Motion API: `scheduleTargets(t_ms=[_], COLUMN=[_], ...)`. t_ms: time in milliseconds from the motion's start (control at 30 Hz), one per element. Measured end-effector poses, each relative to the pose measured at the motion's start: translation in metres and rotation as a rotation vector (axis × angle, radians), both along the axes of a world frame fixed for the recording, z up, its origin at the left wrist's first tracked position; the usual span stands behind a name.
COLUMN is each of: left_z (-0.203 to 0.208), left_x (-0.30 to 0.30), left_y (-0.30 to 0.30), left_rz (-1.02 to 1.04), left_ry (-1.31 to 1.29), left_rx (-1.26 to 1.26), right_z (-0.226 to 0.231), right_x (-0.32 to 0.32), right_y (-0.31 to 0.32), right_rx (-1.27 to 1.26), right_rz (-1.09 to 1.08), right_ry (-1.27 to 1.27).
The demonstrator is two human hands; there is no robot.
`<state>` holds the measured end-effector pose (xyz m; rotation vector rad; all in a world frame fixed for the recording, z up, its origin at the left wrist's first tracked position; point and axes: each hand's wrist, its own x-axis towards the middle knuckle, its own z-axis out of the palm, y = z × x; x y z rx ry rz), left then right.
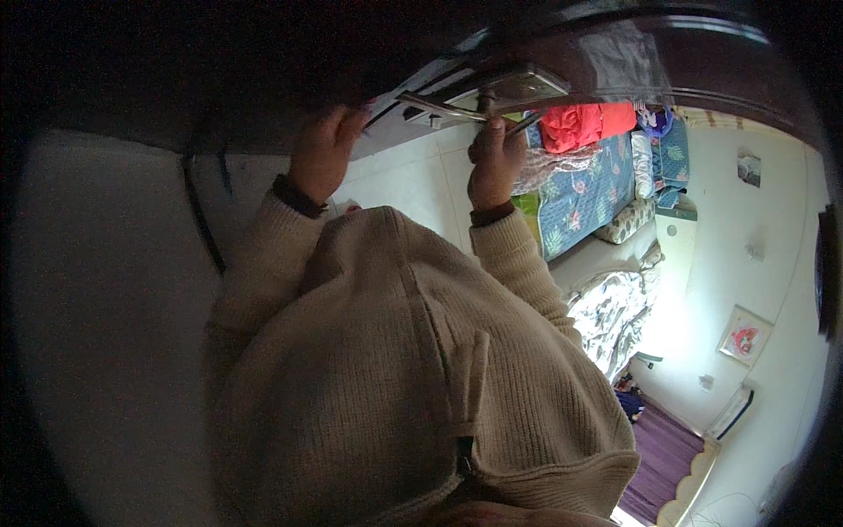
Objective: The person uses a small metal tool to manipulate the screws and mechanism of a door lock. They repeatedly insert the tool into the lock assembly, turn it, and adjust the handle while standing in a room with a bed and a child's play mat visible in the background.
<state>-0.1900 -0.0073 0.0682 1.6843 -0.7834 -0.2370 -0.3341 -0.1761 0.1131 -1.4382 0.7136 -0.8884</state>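
Observation:
A dark door (pixel 606 66) with a metal lever handle (pixel 443 109) and a long handle plate (pixel 531 83) spans the top. My right hand (pixel 498 162) is closed just below the lever, its thumb pointing up near the lever's base. A thin dark rod (pixel 525 123) sticks out past its fingers; what kind of thing it is, I cannot make out. To the left, my left hand (pixel 322 154) is raised against the dark door, near the lever's free end. Its fingertips are lost in shadow, so whether it grips anything is hidden.
Behind the door at right stands a bed with a blue flowered cover (pixel 584 198) and red bedding (pixel 580 127). Beyond are a patterned cushion (pixel 626 221), a purple curtain (pixel 663 452) and a framed picture (pixel 745 335) on the white wall. A pale wall (pixel 105 307) fills the left.

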Motion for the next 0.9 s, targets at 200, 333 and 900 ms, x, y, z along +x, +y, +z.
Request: scheduleTargets(t_ms=[200, 333, 900], left_z=[-0.043, -0.032, -0.048], left_x=[-0.006, 0.015, 0.02], left_y=[-0.001, -0.004, -0.027], left_rz=[-0.074, 0.037, -0.156], left_ry=[-0.138, -0.459, -0.333], left_rx=[0.05, 0.005, 0.242], right_z=[-0.003, -0.033, -0.017], right_x=[-0.011, -0.035, 0.003], right_y=[0.009, 0.029, 0.051], right_rx=[-0.117, -0.306, -0.298], right_rz=[-0.043, 0.171, -0.202], right_ry=[-0.002, 0.096, -0.118])
